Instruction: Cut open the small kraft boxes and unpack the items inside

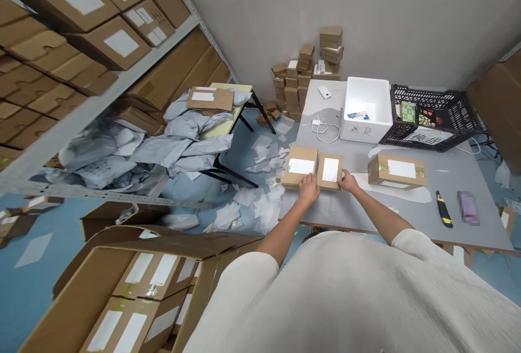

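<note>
Two brown cardboard boxes lie side by side on the grey table point(325, 213). The larger box point(301, 155) is on the left, with a white label on its top. Against its right side is the smaller box point(337, 170), which also carries a white label. My left hand point(309, 188) has its fingers bent over the front right corner of the larger box, close to the smaller one. At the right front edge of the smaller box, my right hand point(348, 181) grips with fingers and thumb. A taped cardboard box point(376, 171) sits on white paper further right.
Behind the boxes stand a white foam box point(362, 134) and a black plastic crate point(468, 119). A utility knife point(444, 209) lies at the right. Beside me is a large open carton point(77, 293) with labelled boxes. Grey parcels cover the side table point(222, 131); papers litter the floor.
</note>
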Motion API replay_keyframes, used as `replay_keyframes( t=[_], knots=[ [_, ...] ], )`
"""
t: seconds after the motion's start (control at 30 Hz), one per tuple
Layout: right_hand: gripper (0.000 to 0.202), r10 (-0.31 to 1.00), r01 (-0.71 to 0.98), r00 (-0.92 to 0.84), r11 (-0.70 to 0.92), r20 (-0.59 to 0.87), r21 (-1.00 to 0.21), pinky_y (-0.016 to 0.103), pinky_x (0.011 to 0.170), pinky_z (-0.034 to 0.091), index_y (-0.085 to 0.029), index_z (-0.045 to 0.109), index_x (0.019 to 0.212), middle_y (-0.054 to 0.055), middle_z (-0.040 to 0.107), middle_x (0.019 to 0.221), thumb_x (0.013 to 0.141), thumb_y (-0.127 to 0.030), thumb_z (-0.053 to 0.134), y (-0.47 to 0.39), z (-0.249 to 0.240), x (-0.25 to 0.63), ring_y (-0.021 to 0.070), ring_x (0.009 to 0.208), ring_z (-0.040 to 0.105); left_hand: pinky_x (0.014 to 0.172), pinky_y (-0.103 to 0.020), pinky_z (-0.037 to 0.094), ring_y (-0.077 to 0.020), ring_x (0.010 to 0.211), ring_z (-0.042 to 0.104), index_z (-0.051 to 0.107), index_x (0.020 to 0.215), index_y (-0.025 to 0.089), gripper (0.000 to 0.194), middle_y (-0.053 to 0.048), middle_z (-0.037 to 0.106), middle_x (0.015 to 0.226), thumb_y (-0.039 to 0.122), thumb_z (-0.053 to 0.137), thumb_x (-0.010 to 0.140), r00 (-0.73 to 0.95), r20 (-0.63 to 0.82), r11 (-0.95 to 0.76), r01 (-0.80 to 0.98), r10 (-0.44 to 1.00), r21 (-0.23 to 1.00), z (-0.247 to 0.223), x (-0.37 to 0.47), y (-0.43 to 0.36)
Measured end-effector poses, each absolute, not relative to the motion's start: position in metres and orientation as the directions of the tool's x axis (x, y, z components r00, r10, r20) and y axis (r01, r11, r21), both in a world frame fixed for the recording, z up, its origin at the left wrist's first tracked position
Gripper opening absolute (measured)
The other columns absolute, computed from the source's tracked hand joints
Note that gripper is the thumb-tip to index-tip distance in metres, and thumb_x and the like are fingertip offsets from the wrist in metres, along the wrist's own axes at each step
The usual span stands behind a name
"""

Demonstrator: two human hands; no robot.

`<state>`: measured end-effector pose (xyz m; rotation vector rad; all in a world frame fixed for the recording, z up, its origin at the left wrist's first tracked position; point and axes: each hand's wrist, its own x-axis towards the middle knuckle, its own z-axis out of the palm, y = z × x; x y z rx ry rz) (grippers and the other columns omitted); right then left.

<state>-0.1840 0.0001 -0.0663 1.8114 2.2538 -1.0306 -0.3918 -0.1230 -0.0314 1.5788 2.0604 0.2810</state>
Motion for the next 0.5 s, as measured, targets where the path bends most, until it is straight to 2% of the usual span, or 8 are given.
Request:
replay_keyframes(
  t=[0.2,0.33,0.5],
  knots=[
    [0.062,0.867,0.846,-0.291,0.035,-0.405,-0.532,0.039,0.105,0.058,-0.019,0.057,0.159,0.013,0.077,0.138,0.099,-0.033,0.058,-0.014,-0.061,-0.178,0.0279,0.117,0.076,0.131,-0.061,0.026,-0.0408,0.156,0.042,0.046,0.164,0.022,0.071,-0.021,0.049,0.166,0.022,0.057,0.094,-0.163,-0.263,0.277,0.827,0.951,0.489,-0.028,-0.397,-0.122],
    [0.052,0.901,0.824,-0.245,-0.002,-0.358,-0.567,0.04,0.113,0.055,-0.017,0.064,0.152,0.016,0.069,0.151,0.102,-0.029,0.056,-0.019,-0.048,-0.154,0.0257,0.12,0.075,0.132,-0.063,0.023,-0.042,0.162,0.033,0.048,0.163,0.022,0.072,-0.022,0.04,0.172,0.02,0.06,0.092,-0.151,-0.248,0.26,0.826,0.957,0.501,-0.027,-0.389,-0.111],
    [0.043,0.95,0.792,-0.223,0.047,-0.217,-0.608,0.04,0.112,0.056,-0.019,0.071,0.142,0.014,0.069,0.15,0.103,-0.027,0.054,-0.01,-0.026,-0.118,0.0246,0.115,0.075,0.134,-0.061,0.022,-0.0387,0.165,0.03,0.048,0.163,0.027,0.073,-0.016,0.034,0.179,0.021,0.061,0.092,0.02,-0.228,0.114,0.82,0.973,0.561,-0.023,-0.358,-0.09]
  ],
)
